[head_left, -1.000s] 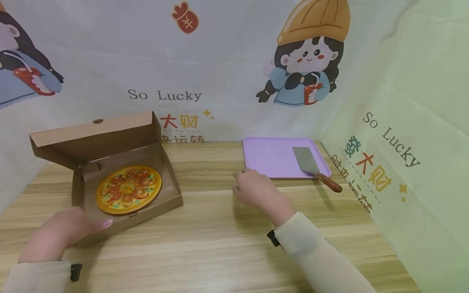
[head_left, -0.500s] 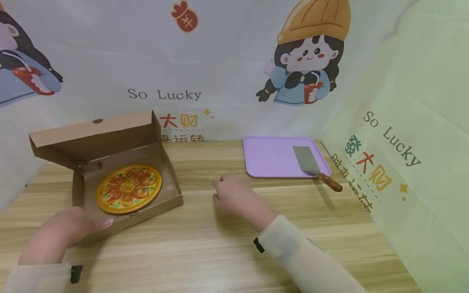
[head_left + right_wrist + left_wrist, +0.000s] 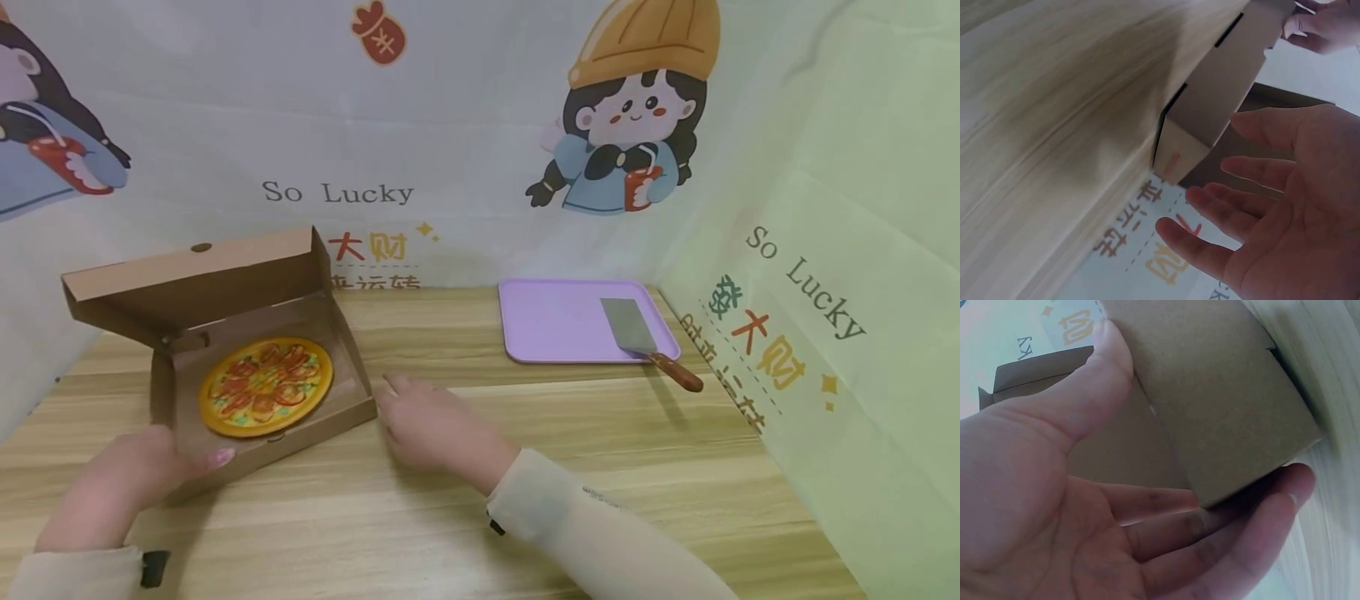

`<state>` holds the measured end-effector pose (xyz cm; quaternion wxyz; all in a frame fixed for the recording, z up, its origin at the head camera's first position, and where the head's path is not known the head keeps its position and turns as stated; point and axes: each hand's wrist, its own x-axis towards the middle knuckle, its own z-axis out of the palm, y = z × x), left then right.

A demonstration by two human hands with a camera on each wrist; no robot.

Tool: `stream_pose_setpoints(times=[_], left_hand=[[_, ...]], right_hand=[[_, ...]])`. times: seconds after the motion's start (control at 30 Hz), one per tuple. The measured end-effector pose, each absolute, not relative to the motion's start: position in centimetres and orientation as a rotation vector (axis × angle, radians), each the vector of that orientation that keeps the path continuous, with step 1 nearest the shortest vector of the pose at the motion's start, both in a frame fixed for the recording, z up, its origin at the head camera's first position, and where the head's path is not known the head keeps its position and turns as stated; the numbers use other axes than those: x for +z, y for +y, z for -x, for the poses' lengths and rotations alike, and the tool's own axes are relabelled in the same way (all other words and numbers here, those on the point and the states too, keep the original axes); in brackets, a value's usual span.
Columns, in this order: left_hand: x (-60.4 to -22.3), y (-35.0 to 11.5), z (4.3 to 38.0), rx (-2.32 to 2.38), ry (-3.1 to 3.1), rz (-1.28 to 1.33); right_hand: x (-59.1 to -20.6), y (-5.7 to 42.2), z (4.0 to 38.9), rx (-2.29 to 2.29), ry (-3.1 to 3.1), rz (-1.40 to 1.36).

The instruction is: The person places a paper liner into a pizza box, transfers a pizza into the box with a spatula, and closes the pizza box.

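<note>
An open cardboard pizza box [image 3: 322,431] sits at the left of the table, its lid [image 3: 202,271] raised at the back. Inside lies a round pizza [image 3: 266,387] with a yellow crust and red and green topping. My left hand [image 3: 135,471] holds the box's front left corner; the left wrist view shows the thumb on the front wall [image 3: 1222,406] and fingers curled round the corner. Beside the box's front right corner is my right hand [image 3: 435,429]. Its fingers [image 3: 1260,172] are spread and relaxed in the right wrist view, with nothing in them.
Toward the back right lies a purple tray [image 3: 555,321]. A spatula [image 3: 628,325] rests on it, its brown wooden handle [image 3: 677,372] sticking out past the front rim. Printed cloth walls [image 3: 465,150] enclose the wooden table [image 3: 420,533] at the back and sides.
My right hand has moved left, from near the purple tray to the box's right front corner. The left hand keeps its hold, and the box has stayed in place.
</note>
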<state>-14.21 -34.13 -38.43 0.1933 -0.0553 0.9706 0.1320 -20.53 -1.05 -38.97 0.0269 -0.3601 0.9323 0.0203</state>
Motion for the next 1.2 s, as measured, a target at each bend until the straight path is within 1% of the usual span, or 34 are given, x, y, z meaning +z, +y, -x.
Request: stream_pose_setpoints(times=[0.23,0.47,0.83,1.03,1.2], left_hand=[[-38.2,-34.1,14.2,0.372,2.696,0.193],[-38.4,-33.9,13.7,0.398,2.635,0.283],[-38.3,-33.8,13.2,0.319,2.742,0.175],[-38.1,-33.7,13.7,0.261,2.696,0.224],[-38.1,-34.0,13.7,0.320,2.684,0.242]], right_hand=[[-39.2,-2.5,20.2,0.108,2.878,1.091],[-39.5,-3.1,20.2,0.136,2.850,1.090],[-39.4,-3.9,19.8,0.113,2.793,1.009],[-38.4,-5.0,19.6,0.036,2.776,0.881],[-38.7,-5.7,19.4,0.067,2.797,0.861]])
